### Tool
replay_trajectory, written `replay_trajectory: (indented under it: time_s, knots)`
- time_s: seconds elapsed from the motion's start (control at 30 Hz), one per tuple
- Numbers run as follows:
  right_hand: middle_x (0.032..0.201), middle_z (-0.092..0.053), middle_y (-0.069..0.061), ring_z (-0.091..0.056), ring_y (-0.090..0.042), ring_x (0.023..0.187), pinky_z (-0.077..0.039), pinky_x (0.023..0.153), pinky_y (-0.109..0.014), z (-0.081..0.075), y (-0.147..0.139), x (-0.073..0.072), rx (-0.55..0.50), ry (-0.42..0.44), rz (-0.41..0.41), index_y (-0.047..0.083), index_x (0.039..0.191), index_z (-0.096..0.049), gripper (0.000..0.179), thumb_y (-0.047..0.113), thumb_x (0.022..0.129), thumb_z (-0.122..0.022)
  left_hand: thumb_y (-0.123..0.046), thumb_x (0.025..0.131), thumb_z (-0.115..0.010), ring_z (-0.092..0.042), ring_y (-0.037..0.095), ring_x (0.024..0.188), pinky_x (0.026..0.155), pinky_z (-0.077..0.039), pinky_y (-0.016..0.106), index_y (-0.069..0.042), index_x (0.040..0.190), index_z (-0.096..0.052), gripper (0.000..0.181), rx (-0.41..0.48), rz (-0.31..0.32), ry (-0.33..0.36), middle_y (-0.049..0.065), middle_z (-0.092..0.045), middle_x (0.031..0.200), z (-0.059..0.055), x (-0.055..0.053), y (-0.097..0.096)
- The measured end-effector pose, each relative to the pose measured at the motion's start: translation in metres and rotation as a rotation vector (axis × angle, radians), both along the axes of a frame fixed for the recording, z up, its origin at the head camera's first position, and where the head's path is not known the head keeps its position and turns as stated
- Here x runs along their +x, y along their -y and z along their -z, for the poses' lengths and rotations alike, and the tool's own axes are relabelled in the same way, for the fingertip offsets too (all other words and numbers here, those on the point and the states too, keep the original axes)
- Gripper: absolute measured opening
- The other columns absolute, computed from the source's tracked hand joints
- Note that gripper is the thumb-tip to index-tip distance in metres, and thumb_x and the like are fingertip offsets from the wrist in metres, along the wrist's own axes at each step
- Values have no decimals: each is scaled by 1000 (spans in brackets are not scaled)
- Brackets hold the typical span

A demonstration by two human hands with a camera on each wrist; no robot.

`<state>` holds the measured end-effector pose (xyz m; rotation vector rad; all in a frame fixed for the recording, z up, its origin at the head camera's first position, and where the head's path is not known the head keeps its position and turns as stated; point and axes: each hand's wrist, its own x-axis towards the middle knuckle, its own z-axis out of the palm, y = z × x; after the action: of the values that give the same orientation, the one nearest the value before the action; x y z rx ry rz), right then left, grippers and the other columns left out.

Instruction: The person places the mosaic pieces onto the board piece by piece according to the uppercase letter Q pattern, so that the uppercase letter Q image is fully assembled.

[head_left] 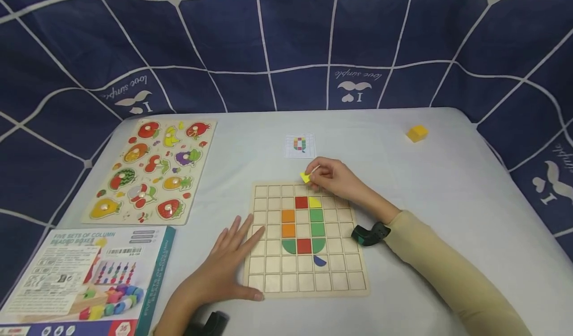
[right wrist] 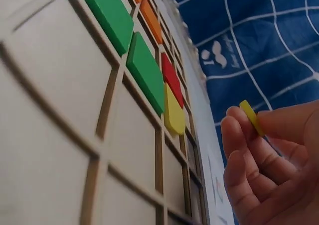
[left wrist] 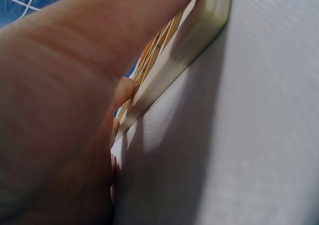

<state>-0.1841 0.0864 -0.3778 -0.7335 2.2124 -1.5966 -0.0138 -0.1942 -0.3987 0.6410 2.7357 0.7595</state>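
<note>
A wooden grid board [head_left: 344, 280] lies on the white table. On it a ring of tiles is laid out: red [head_left: 304, 246], orange [head_left: 288, 216] and green [head_left: 317, 215] ones, plus a yellow rounded tile [head_left: 315, 202] at the upper right. A blue rounded tile [head_left: 320, 261] sits tilted below the ring. Above the board's far edge, my right hand [head_left: 333, 177] pinches a small yellow tile [right wrist: 252, 118] between thumb and fingers. With fingers spread, my left hand [head_left: 228, 271] rests at the board's left edge; the left wrist view shows its fingers touching that edge.
Beyond the board lies a pattern card [head_left: 300, 146] with a similar coloured ring. A fruit knob puzzle [head_left: 149, 172] is at the left, a beaded-boxes carton [head_left: 85, 276] nearer me. Yellow blocks [head_left: 418, 133] stand at the far right. A blue checked cloth [head_left: 295, 38] hangs behind.
</note>
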Motion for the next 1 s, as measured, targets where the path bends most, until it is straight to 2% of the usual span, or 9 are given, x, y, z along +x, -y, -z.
replay_trajectory:
  time_s: [0.13,0.43,0.67,1.0]
  knots:
    - [80,-69,-10,-63,-24,70,-48,66,-31,-1,11,-1,72,-68,-31,3,104,-57,15,-2,89,-58,-71,50,-74,9,29,139,107,0,52,-18,150,-22,124,-3,2,0,4,3,156,1,0,0]
    - [75,-66,1,-58,-16,68,-45,66,-30,0,27,6,167,-127,-33,10,89,-66,6,5,86,-65,-70,51,-75,9,28,139,107,0,51,-19,150,-21,124,-6,9,-4,3,4,156,1,-1,0]
    - [74,-62,4,-56,-15,67,-46,63,-29,5,35,13,225,-163,-6,11,86,-67,6,6,84,-69,-69,52,-75,9,29,139,107,0,52,-18,150,-21,124,-9,14,-10,4,4,156,0,0,1]
    - [73,-61,7,-55,-11,68,-47,63,-27,7,37,19,268,-249,-52,10,85,-68,3,7,85,-68,-72,53,-72,10,28,139,107,0,52,-18,151,-20,124,-17,17,-13,4,4,156,1,0,1]
